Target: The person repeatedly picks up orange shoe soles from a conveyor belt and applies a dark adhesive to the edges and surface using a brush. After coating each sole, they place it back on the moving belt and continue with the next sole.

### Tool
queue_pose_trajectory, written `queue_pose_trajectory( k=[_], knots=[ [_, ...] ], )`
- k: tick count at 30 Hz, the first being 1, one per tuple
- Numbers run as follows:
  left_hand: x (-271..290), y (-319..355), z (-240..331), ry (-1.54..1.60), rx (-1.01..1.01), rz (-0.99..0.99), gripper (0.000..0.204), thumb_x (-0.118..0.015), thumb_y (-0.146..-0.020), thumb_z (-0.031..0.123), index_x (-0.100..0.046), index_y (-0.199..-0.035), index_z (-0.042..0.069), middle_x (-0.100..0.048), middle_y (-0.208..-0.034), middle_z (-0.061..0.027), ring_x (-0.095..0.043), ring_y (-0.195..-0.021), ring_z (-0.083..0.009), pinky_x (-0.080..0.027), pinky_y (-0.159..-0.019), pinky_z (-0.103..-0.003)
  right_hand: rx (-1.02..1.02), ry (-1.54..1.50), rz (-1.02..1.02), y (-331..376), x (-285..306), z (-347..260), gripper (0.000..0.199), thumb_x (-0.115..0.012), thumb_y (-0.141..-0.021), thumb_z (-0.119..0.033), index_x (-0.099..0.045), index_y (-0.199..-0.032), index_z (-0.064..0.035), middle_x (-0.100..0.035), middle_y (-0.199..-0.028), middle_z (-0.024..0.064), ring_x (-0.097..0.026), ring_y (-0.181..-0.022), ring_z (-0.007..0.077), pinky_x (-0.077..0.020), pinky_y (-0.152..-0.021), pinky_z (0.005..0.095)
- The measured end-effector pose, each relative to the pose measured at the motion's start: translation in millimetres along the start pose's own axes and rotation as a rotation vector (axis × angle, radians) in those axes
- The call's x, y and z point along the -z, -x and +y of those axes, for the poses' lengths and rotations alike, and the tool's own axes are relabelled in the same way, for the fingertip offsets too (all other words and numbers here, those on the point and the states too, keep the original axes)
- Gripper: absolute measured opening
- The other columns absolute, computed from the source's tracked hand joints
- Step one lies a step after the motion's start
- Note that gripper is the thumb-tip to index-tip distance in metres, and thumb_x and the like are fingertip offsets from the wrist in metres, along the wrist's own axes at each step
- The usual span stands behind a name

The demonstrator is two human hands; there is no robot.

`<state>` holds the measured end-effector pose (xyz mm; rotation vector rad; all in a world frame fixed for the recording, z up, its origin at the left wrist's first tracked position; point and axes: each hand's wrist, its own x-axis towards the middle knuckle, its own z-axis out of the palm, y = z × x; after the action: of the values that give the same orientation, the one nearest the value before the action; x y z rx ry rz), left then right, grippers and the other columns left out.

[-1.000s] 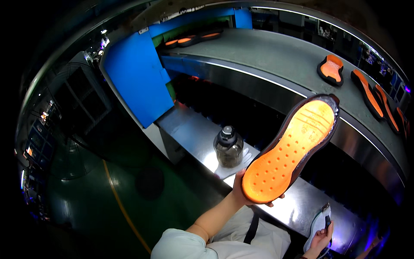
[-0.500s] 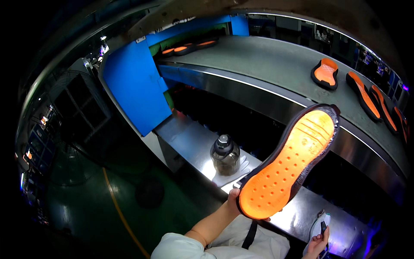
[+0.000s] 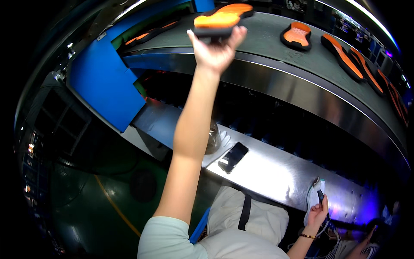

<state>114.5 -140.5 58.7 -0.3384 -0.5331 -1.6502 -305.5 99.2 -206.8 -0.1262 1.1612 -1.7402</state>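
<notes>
Orange shoe sole at the conveyor belt, top of frame.
The left hand [image 3: 217,49] grips the orange sole [image 3: 220,19] over the belt [image 3: 267,52]; lower right, the right hand [image 3: 318,211] pinches a dark tool [image 3: 320,195].

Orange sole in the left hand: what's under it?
Under the orange sole sits the left hand, fingers gripping its near edge, and the grey conveyor belt. Whether the sole touches the belt is hidden by the sole and hand.

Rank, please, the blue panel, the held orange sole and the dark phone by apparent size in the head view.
1. Blue panel, clearly largest.
2. Orange sole in the left hand.
3. Phone, though nearer the camera, so only slightly smaller-looking.
</notes>
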Motion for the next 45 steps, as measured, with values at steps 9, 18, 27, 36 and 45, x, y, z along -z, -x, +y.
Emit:
queue_pose_trajectory(
  k=[9,18,27,36,45],
  knots=[
    [52.5,-90.4,-82.3,-2.019,-0.260,0.021,0.074,-0.058,-0.075,0.038,-0.024,-0.132,0.005,-0.024,-0.136,-0.0174,-0.024,-0.126,-0.0274,-0.022,-0.101,-0.034,0.035,0.012,0.018,20.0,3.6,-6.9,0.024,-0.052,-0.084,-0.017,-0.053,-0.104,-0.0054,-0.053,-0.069,-0.0017,-0.043,-0.048,0.0046,-0.0345,-0.043,0.0165],
    [44.0,-94.3,-100.4,-2.669,-0.307,-0.492,0.022,-0.060,-0.075,0.025,-0.059,-0.085,0.005,-0.058,-0.090,-0.0095,-0.052,-0.092,-0.0275,-0.041,-0.081,-0.037,0.036,-0.020,0.035,22.4,7.0,-2.8,0.022,-0.052,-0.083,-0.015,-0.053,-0.103,-0.0060,-0.056,-0.074,-0.0001,-0.045,-0.048,0.0058,-0.0361,-0.042,0.0170],
    [-9.7,67.1,-120.6,-1.012,-0.580,0.289,0.031,-0.038,-0.086,0.018,-0.043,-0.112,0.001,-0.050,-0.111,-0.0141,-0.049,-0.101,-0.0186,-0.038,-0.089,-0.032,0.123,0.055,-0.102,23.8,3.5,-15.9,0.030,-0.051,-0.083,-0.010,-0.049,-0.111,0.0015,-0.056,-0.096,0.0094,-0.055,-0.075,0.0133,-0.0440,-0.065,0.0207],
    [49.4,204.4,-127.3,-0.038,0.222,-0.031,0.089,-0.041,-0.070,0.070,-0.030,-0.130,0.006,-0.034,-0.132,-0.0101,-0.035,-0.120,-0.0248,-0.028,-0.099,-0.036,0.240,0.045,-0.322,19.5,0.1,-29.8,0.024,-0.053,-0.081,-0.004,-0.051,-0.105,-0.0002,-0.056,-0.097,0.0077,-0.053,-0.075,0.0092,-0.0437,-0.062,0.0194],
    [107.0,229.0,-202.1,0.019,0.737,0.285,0.070,-0.061,-0.069,0.046,-0.041,-0.122,0.005,-0.047,-0.119,-0.0159,-0.049,-0.105,-0.0310,-0.038,-0.091,-0.045,0.206,0.101,-0.656,46.1,-68.6,-36.1,0.019,-0.057,-0.073,-0.002,-0.058,-0.092,0.0045,-0.059,-0.091,0.0128,-0.056,-0.087,0.0174,-0.0417,-0.081,0.0264]
  ],
)
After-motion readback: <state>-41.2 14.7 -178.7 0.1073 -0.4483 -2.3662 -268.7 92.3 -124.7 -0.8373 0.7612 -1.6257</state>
